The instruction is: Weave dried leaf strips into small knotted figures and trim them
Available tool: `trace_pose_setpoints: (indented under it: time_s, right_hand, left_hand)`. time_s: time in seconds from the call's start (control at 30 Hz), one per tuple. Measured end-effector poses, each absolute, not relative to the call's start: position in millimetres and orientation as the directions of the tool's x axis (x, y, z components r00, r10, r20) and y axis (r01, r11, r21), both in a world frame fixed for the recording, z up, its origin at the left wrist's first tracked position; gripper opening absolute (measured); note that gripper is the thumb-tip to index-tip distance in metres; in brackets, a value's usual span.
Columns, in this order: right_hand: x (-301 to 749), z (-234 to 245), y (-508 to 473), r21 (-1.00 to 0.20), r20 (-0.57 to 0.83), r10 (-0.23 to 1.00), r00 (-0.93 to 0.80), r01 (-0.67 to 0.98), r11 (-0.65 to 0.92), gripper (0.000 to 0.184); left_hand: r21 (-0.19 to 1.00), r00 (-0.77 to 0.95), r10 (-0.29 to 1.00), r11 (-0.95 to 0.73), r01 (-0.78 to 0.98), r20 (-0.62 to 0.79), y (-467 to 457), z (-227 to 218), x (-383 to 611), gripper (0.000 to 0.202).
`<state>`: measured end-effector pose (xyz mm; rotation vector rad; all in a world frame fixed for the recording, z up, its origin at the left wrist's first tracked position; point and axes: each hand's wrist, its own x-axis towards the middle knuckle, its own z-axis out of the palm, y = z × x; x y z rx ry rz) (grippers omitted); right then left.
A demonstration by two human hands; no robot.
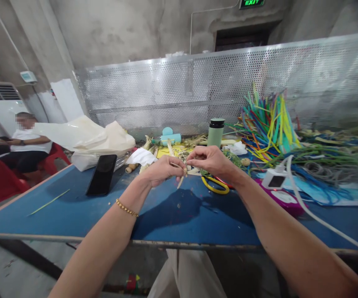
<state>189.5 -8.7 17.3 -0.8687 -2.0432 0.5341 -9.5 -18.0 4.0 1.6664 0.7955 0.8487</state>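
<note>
Both my hands meet above the middle of the blue table (73, 207). My left hand (162, 169) and my right hand (208, 160) are closed in a pinch on a thin pale straw strip (181, 179) that hangs between them, its lower end pointing down toward the tabletop. A gold bracelet (126, 208) sits on my left wrist. Yellow-handled scissors (215, 185) lie on the table just below my right hand.
A black phone (101, 174) leans left of my hands, by white plastic bags (92, 138). A green flask (215, 132) stands behind. Coloured strips (268, 124) pile at right, with a white power strip (275, 178) and cable. A person (27, 145) sits at far left.
</note>
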Motion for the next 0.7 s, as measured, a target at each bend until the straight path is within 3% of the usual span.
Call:
trace_pose_setpoints:
  time_s: [0.07,0.17,0.43,0.53,0.63,0.7]
  right_hand:
    - [188.4,17.2,-10.0,-0.768,0.451,0.804,-0.387,0.290,0.571,0.026]
    - [184.9,15.2,-9.8,-0.866,0.374,0.866,-0.333,0.207,0.454,0.030]
    - [173.7,3.1,-2.8,-0.826,0.452,0.857,-0.247,0.248,0.506,0.022]
    - [172.9,-1.6,-1.2,-0.687,0.555,0.792,-0.254,0.398,0.609,0.019]
    - [175.2,-1.1,-3.1,-0.370,0.718,0.590,-0.369,0.515,0.773,0.015]
    - [177.4,1.5,-6.1,-0.142,0.755,0.451,-0.476,0.552,0.822,0.017]
  left_hand:
    - [0.979,0.547,0.823,-0.199,0.032,0.150,-20.8,8.0,-10.0,0.007]
    - [0.982,0.510,0.841,-0.179,-0.055,0.182,-21.4,10.2,-8.8,0.008]
    - [0.946,0.233,0.927,-0.246,-0.210,0.293,-12.5,5.0,-2.2,0.012]
    - [0.925,0.128,0.937,-0.285,-0.253,0.324,-8.4,1.8,-1.6,0.012]
    - [0.933,0.056,0.945,-0.307,-0.188,0.323,-5.7,-1.5,-1.2,0.011]
    - [0.938,0.015,0.941,-0.335,-0.089,0.337,-5.2,-2.8,-0.8,0.010]
